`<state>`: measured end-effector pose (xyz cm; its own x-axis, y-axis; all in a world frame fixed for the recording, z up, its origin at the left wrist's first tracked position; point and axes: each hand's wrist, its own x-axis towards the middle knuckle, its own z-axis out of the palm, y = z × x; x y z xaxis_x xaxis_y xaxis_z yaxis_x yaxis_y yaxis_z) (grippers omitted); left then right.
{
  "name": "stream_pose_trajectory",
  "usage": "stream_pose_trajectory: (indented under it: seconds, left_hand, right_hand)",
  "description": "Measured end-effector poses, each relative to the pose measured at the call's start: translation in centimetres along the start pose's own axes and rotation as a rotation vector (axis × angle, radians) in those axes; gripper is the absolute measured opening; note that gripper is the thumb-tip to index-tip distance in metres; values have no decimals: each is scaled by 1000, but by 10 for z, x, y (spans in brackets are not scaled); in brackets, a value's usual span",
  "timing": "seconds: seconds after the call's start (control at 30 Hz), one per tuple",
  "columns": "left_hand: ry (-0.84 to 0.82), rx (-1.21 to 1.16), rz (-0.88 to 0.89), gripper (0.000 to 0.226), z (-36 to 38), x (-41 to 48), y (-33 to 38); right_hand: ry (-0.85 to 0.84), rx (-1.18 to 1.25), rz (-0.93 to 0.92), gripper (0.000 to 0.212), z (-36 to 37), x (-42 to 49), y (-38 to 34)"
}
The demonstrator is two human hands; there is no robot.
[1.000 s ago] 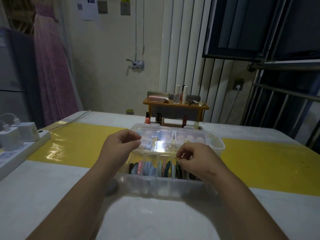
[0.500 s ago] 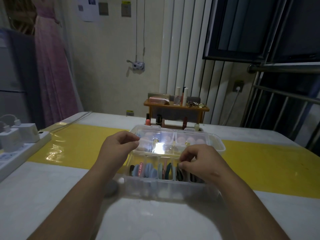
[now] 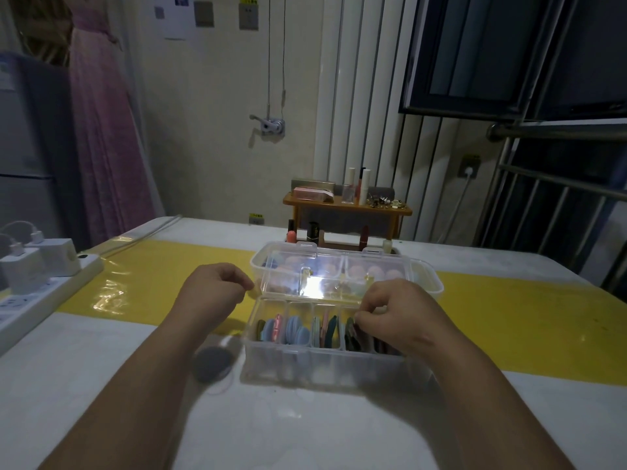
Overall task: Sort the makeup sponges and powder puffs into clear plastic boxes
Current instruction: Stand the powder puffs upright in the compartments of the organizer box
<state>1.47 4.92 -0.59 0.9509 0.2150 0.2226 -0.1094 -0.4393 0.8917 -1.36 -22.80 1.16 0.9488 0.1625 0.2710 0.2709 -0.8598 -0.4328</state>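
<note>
A clear compartment box (image 3: 325, 362) stands near me with its lid (image 3: 305, 283) up. Blue, pink and dark powder puffs (image 3: 293, 330) stand on edge in its compartments. My right hand (image 3: 397, 317) reaches into the rightmost compartment, and its fingertips pinch a dark puff (image 3: 351, 335) there. My left hand (image 3: 213, 293) hovers just left of the lid with fingers curled and nothing visible in them. A dark round puff (image 3: 212, 362) lies on the table left of the box. Behind, a second clear box (image 3: 425, 283) holds pink sponges (image 3: 375, 273).
The white table (image 3: 305, 429) has a yellow strip (image 3: 509, 317) across it. At the left edge a power strip (image 3: 40, 293) carries chargers. Lipsticks (image 3: 291, 232) stand behind the boxes, in front of a small wooden shelf (image 3: 346, 208) with cosmetics.
My left hand has drawn back leftward from the lid's corner. My right hand has dipped lower into the right compartment.
</note>
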Motion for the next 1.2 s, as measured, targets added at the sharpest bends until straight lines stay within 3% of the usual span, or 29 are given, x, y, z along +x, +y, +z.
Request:
stream_pose_trajectory:
  seconds: [0.17, 0.33, 0.5, 0.73, 1.0, 1.2]
  left_hand:
    - [-260, 355, -50, 25, -18, -1, 0]
    - [-575, 674, -145, 19, -23, -7, -3]
    - [-665, 827, -111, 27, -27, -8, -3]
    - [-562, 849, -122, 20, -26, -3, -9]
    - [12, 467, 118, 16, -23, 2, -7]
    - [192, 249, 270, 32, -13, 1, -1]
  right_hand:
    - [-45, -42, -43, 28, 2, 1, 0]
    - [-71, -69, -21, 17, 6, 3, 3]
    - [-64, 0, -49, 22, 5, 1, 3]
    - [102, 262, -66, 18, 3, -6, 2]
    - [136, 283, -112, 21, 5, -2, 2]
    - [112, 319, -116, 16, 8, -3, 0]
